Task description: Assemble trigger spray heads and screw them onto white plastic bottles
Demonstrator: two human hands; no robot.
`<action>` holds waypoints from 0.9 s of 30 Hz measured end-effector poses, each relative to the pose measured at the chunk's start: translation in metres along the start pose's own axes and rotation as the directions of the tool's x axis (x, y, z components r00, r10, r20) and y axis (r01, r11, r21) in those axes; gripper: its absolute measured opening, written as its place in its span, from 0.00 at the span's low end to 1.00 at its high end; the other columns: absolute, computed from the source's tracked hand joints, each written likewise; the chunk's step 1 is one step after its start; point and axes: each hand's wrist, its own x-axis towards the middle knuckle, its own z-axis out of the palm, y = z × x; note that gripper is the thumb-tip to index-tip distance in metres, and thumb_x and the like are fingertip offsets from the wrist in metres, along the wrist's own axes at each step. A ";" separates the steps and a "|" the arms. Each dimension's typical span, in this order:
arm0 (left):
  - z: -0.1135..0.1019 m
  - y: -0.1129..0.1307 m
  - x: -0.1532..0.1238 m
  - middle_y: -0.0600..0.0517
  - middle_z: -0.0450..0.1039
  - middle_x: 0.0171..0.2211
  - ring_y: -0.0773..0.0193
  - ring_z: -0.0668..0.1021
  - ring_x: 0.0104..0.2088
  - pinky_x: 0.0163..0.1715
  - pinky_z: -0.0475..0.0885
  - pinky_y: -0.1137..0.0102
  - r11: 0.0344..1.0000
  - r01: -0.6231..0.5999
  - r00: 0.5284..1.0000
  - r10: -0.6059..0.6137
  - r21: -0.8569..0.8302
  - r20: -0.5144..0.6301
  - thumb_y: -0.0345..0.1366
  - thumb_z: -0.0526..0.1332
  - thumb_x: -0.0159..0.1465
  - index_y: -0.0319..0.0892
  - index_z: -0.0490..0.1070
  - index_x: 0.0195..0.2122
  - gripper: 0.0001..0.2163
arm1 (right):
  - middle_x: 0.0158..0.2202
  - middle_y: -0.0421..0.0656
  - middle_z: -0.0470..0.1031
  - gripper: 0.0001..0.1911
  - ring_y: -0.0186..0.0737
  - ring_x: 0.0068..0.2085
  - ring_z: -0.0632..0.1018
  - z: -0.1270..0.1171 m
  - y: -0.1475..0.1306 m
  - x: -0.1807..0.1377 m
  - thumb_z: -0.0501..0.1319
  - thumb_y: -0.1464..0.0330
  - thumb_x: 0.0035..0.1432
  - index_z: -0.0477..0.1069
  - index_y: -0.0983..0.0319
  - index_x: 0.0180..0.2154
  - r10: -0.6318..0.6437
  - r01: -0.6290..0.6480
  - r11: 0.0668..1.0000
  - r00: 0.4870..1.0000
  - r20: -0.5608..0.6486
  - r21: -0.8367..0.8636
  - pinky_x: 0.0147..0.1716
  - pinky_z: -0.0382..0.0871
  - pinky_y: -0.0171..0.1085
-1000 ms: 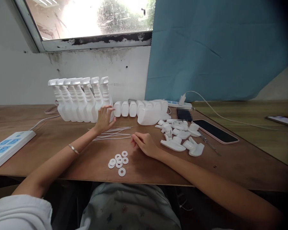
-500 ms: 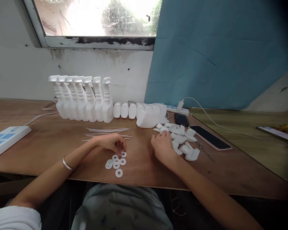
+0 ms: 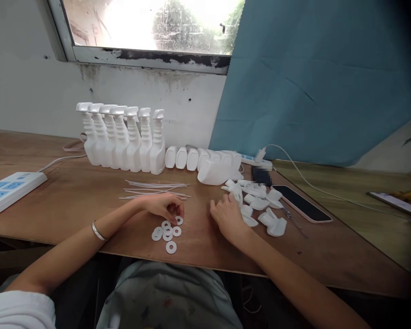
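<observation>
My left hand (image 3: 164,206) rests on the wooden table (image 3: 71,201), its fingers curled and pinching a white washer just above a small heap of white washers (image 3: 166,233). My right hand (image 3: 226,215) lies at the left edge of a pile of white trigger pieces (image 3: 263,203), with its fingers closed on one piece. Thin white tubes (image 3: 154,189) lie just beyond my left hand. A row of white spray bottles (image 3: 123,139) stands upright by the wall. Capless white bottles (image 3: 205,162) lie beside them.
A white and blue power strip (image 3: 7,189) sits at the left edge. A phone (image 3: 301,203) charges to the right of the trigger pile, with a metal tool (image 3: 292,217) beside it. Another phone (image 3: 393,201) lies on the far-right table. A blue sheet (image 3: 311,77) hangs behind.
My left hand left the spray bottles and came down to the washers. My right hand moved right from the tubes to the trigger pile, then drew back slightly. The view shifted.
</observation>
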 end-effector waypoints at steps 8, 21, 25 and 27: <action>-0.001 -0.008 0.001 0.55 0.65 0.23 0.71 0.66 0.24 0.24 0.62 0.76 0.966 0.012 0.994 -0.039 -0.259 -0.100 0.37 0.62 0.53 0.36 0.67 0.30 0.09 | 0.40 0.48 0.67 0.12 0.45 0.39 0.65 0.005 -0.020 0.005 0.49 0.76 0.56 0.64 0.62 0.42 -0.409 0.465 0.882 0.835 -0.368 0.074 0.35 0.57 0.41; -0.002 -0.005 0.003 0.53 0.67 0.28 0.71 0.69 0.29 0.31 0.64 0.74 0.838 -0.102 0.913 -0.135 -0.536 -0.384 0.39 0.62 0.55 0.36 0.66 0.34 0.11 | 0.27 0.44 0.63 0.11 0.39 0.32 0.62 0.013 -0.025 0.006 0.48 0.83 0.52 0.60 0.63 0.25 -0.100 0.485 0.737 0.767 -0.634 0.471 0.32 0.62 0.36; -0.001 -0.002 0.003 0.54 0.66 0.26 0.72 0.68 0.27 0.28 0.63 0.75 0.875 -0.074 0.921 -0.123 -0.478 -0.369 0.39 0.61 0.55 0.36 0.67 0.33 0.11 | 0.33 0.45 0.62 0.13 0.40 0.37 0.65 0.015 -0.028 0.007 0.50 0.84 0.45 0.60 0.63 0.31 0.049 0.426 0.623 0.815 -0.577 0.656 0.37 0.65 0.38; 0.001 -0.001 0.004 0.54 0.66 0.26 0.71 0.69 0.27 0.28 0.63 0.75 0.874 -0.066 0.920 -0.133 -0.481 -0.369 0.40 0.61 0.55 0.36 0.66 0.33 0.12 | 0.39 0.47 0.61 0.18 0.41 0.40 0.67 0.019 -0.028 0.010 0.51 0.83 0.42 0.59 0.63 0.37 0.098 0.376 0.551 0.858 -0.505 0.745 0.40 0.66 0.40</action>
